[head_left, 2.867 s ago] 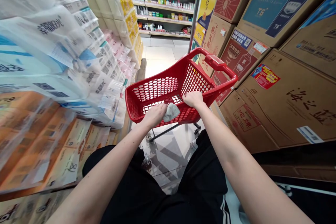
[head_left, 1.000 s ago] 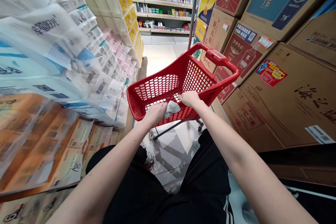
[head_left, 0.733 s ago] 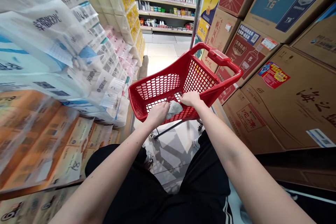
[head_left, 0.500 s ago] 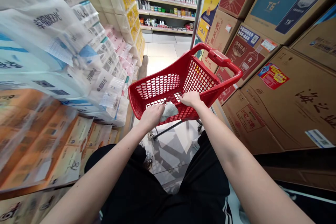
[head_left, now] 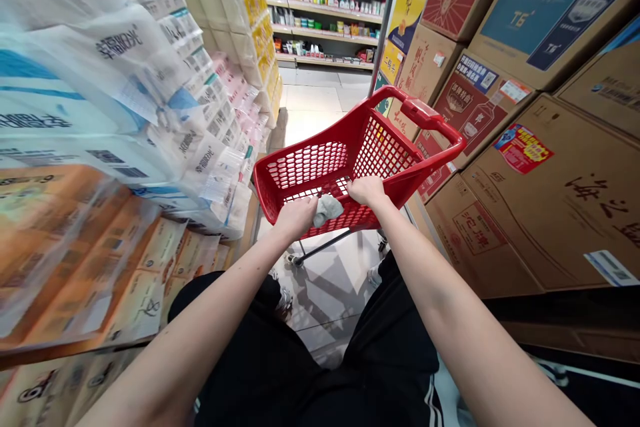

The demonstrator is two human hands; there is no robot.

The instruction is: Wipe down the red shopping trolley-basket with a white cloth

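A red plastic shopping cart (head_left: 320, 163) stands in a narrow aisle just ahead of my knees. My left hand (head_left: 296, 216) is closed on a crumpled pale cloth (head_left: 327, 208) and presses it against the cart's near rim. My right hand (head_left: 367, 191) is closed over the same rim, just right of the cloth. The basket holds nothing that I can see. Its red handle (head_left: 424, 116) rises at the far right side.
Wrapped packs of tissue paper (head_left: 130, 87) are stacked high on the left. Brown cardboard cartons (head_left: 530, 167) are piled on the right. A tiled floor (head_left: 310, 103) runs ahead to shelves of bottles (head_left: 325, 10). A grey metal pole (head_left: 387, 20) stands behind the cart.
The cloth in my left hand has shifted slightly back and forth along the near rim. The cart and my right hand have stayed nearly in place; the view has drifted a little.
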